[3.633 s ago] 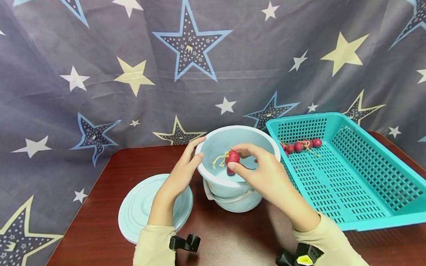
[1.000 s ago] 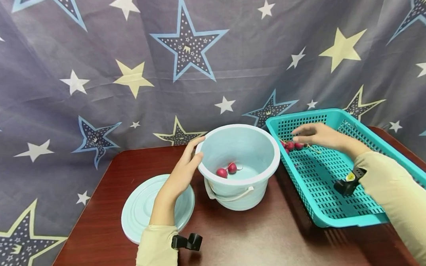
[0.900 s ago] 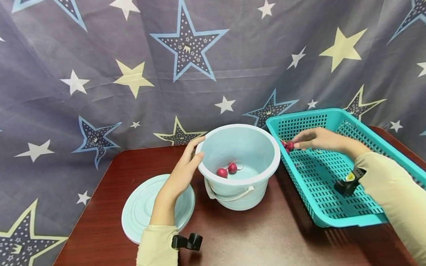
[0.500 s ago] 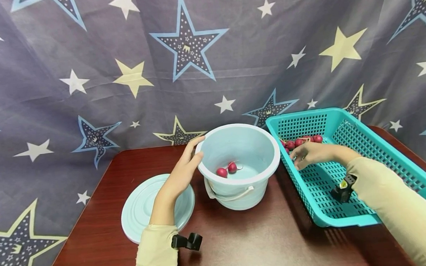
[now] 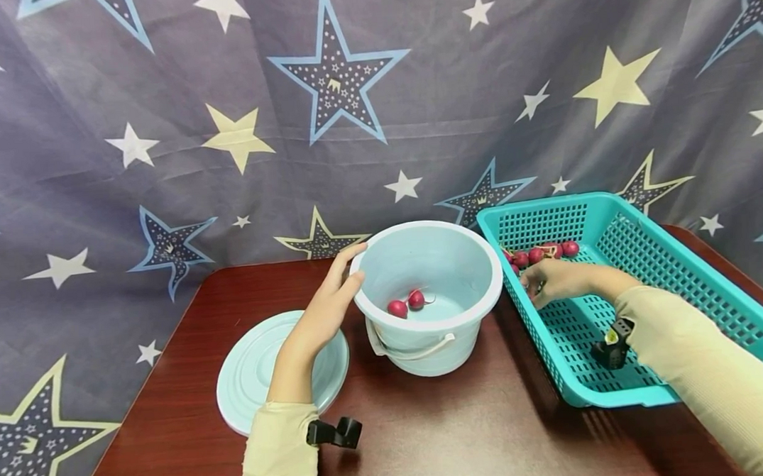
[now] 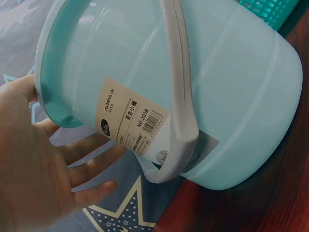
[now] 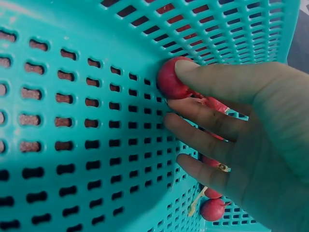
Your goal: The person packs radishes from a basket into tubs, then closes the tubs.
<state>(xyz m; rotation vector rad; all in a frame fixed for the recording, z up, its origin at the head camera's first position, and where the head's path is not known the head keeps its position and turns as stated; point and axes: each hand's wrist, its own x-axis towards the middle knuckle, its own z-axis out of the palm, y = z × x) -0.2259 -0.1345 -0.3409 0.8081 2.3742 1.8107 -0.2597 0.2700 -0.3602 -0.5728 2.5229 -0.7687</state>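
Your right hand point(image 5: 559, 278) is right of the bucket point(image 5: 466, 348), down in the teal basket point(image 5: 677, 268), pinching a red radish point(image 7: 169, 79) between thumb and index finger by the wall nearest the bucket — other fingers slightly bent, a little apart, holding nothing. Can't tell how hard you're squeezing. The radish should be light, firm, a bit slick, skin easy to nick; take it across the round sides, since the thin root would probably snap. A row of radishes point(image 5: 536, 255) lies right of the bucket, in the basket's far corner on that side. Two loose radishes point(image 5: 397, 309) sit on the bucket's floor, left of centre. Your left hand point(image 5: 323, 308) is at the bucket's left rim — thumb and index touching, remaining fingers spread loosely beside the wall, not wrapped round it. Bucket looks like plastic, so likely light and easily shifted; rim's probably the stiffest place to steady it. The lid point(image 5: 249, 371) lies flat, left of the bucket.
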